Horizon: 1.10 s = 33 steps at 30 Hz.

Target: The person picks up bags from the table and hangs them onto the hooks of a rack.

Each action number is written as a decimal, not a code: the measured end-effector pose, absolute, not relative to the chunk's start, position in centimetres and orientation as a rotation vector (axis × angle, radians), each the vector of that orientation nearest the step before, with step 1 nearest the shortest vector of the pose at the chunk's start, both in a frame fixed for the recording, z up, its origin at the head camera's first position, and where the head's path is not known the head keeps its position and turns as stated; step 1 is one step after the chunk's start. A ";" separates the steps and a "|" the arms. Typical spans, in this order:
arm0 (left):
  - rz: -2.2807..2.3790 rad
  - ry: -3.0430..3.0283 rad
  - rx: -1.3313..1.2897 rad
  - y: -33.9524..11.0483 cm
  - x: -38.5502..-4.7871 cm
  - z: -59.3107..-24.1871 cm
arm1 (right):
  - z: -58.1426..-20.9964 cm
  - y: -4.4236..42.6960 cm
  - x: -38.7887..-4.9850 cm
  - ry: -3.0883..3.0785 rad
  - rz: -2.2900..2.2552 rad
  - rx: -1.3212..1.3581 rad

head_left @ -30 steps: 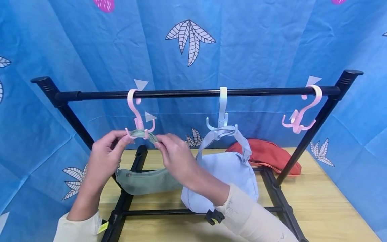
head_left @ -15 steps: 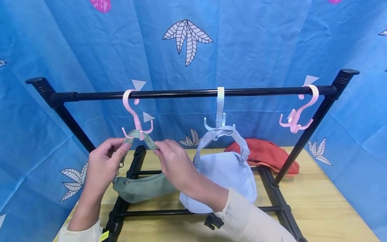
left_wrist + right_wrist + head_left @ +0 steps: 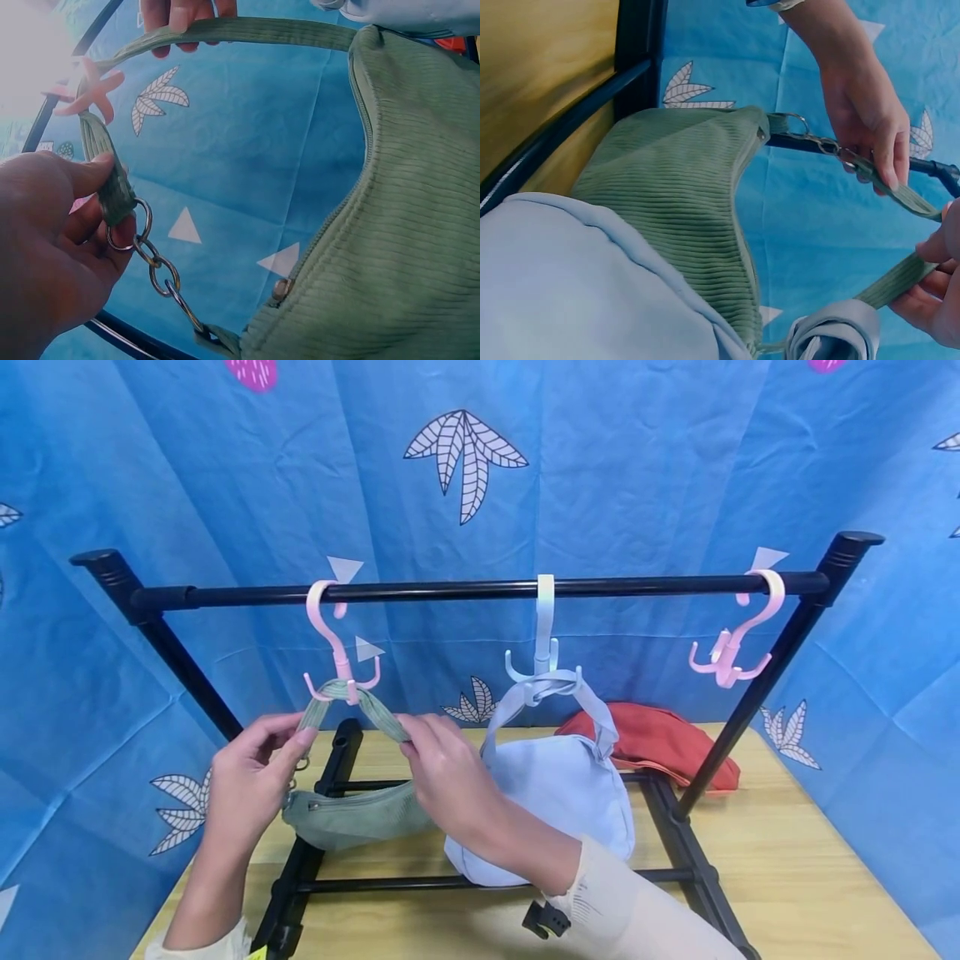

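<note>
Green bag (image 3: pixel 352 823): slip risk at the hook (image 3: pixel 338 653)

Its strap (image 3: pixel 384 718) ran over the hook's lower arms, behind the front prong (image 3: pixel 352 693), and the bag hung below the rail (image 3: pixel 442 591). Both hands' fingers were closed in a pinch: the left hand (image 3: pixel 251 777) had the strap beside its chain (image 3: pixel 184 305), the right hand (image 3: pixel 453 777) farther along.

The likeliest fault seemed to be the strap jumping a prong: an upward tug might lift it clear, and the bag would drop to the table (image 3: pixel 817 868). An uneven pull might also swing the hook or slide it along the rail. If drawn up high, the chain could snag on a prong. The right forearm (image 3: pixel 536 852) crossed in front of the blue bag (image 3: pixel 558 785), so a careless withdrawal might knock it.
</note>
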State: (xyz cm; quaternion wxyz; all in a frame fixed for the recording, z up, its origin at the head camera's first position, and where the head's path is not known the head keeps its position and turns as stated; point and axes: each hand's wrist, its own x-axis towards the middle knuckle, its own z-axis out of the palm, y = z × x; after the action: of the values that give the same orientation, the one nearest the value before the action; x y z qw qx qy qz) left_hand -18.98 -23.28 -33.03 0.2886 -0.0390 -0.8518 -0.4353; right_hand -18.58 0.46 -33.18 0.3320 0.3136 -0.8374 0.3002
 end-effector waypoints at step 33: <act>-1.141 -2.254 -0.069 -23.8 -16.8 -33.5 | -34.8 3.2 -17.4 -2.269 1.038 0.919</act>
State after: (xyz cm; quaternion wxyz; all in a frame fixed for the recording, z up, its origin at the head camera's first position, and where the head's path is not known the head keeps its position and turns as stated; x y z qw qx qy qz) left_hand -16.82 -23.77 -33.52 0.3023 -0.0259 -0.8502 -0.4303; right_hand -17.40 3.22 -34.79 0.2391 0.3355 -0.8287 0.3789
